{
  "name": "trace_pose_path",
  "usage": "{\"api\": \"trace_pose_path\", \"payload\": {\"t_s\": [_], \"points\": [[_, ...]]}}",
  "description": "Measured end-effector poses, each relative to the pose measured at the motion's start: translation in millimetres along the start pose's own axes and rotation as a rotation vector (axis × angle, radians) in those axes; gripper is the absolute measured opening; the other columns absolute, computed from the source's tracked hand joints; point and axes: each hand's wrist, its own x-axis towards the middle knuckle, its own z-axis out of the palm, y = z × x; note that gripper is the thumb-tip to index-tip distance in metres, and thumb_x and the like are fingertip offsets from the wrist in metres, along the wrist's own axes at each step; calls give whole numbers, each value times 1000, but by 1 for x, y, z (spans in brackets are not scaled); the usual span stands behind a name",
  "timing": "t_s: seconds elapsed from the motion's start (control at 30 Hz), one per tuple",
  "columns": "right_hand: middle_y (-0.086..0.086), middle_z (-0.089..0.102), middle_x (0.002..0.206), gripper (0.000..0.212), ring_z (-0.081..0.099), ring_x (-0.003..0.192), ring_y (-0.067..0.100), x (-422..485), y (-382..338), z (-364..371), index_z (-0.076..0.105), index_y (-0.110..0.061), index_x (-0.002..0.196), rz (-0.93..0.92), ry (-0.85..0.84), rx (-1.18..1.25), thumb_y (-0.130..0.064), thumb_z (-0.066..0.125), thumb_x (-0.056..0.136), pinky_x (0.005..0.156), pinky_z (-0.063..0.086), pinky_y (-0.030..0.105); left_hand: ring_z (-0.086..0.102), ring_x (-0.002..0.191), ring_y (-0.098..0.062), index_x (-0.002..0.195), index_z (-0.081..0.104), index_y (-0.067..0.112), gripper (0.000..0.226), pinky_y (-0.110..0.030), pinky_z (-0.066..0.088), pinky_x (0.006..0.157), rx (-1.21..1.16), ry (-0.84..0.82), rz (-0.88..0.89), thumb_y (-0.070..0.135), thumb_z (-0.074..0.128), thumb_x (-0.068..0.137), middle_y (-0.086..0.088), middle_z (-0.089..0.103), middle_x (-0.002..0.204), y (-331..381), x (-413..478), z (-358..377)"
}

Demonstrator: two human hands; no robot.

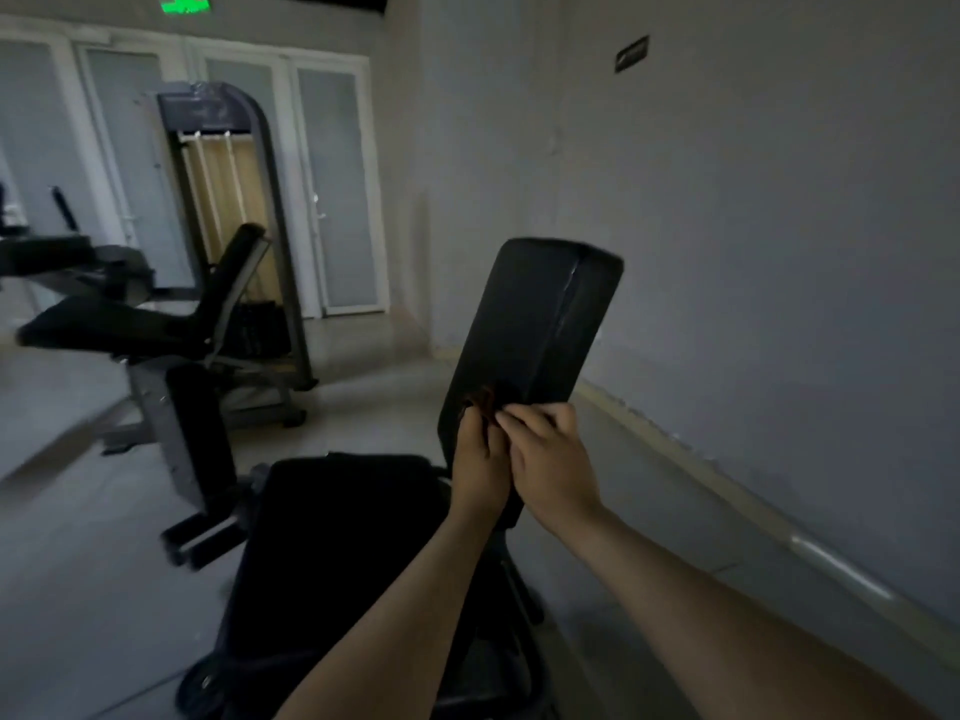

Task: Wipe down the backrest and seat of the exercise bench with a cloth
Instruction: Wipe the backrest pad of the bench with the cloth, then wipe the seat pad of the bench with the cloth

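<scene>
1. I see the seat (332,543) low at left, dark and flat.
2. My left hand (480,459) is curled shut on a dark cloth (480,400), bunched against the backrest's (524,324) lower edge.
3. My right hand (550,454) pinches the same cloth, fingers bent.
4. I judge the cloth limp and light: I'd grip it bunched and press on the firm padding.

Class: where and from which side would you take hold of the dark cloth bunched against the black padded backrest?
Probably the dark cloth's bunched folds, pinched from the front: the black padded backrest blocks its rear, and both hands already meet there.
</scene>
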Motion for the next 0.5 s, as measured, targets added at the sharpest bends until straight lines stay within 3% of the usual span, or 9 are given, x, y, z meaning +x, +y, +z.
{"api": "trace_pose_path", "payload": {"t_s": [0.07, 0.13, 0.3, 0.4, 0.43, 0.5], "points": [[0, 71, 115, 31, 43, 109, 20, -8, -3, 6, 71, -11, 114, -50, -49, -25, -21, 70, 85, 87, 55, 32, 67, 92, -6, 112, 55, 30, 19, -31, 57, 81, 47, 27, -46, 22, 39, 103, 4, 67, 105, -13, -12, -7], [2, 64, 129, 37, 48, 119, 23, -20, -10, 15, 62, -11, 129, -60, -207, 7, -19, 58, 92, 96, 51, 34, 67, 93, -3, 113, 52, 38, 20, -29, 57, 81, 89, 22, -88, 26, 41, 103, 7, 68, 107, -18, -23, -14], [3, 47, 149, 42, 42, 135, 23, -67, -37, 44, 44, -13, 145, 11, -471, 386, -14, 35, 103, 105, 43, 36, 65, 96, -3, 112, 57, 33, 16, -27, 55, 84, 349, 20, -180, 29, 49, 99, 12, 67, 106, -50, -74, -49], [-1, 39, 154, 44, 39, 139, 18, -93, -50, 62, 36, -21, 149, 82, -648, 674, -21, 27, 106, 112, 37, 34, 64, 100, -9, 108, 58, 33, 15, -36, 52, 92, 724, 85, -204, 30, 49, 96, 13, 64, 106, -72, -104, -69], [-3, 33, 157, 45, 35, 141, 17, -100, -54, 68, 31, -24, 151, 92, -705, 736, -23, 26, 106, 114, 35, 35, 61, 108, -10, 112, 58, 32, 19, -42, 44, 104, 918, 113, -193, 31, 46, 96, 12, 64, 111, -77, -110, -75], [-5, 25, 161, 47, 27, 146, 17, -112, -63, 80, 23, -29, 153, 70, -792, 787, -27, 26, 106, 117, 30, 36, 44, 135, -14, 128, 54, 32, 36, -49, 10, 121, 1229, 190, -249, 37, 37, 97, 8, 59, 133, -85, -125, -87]]}}
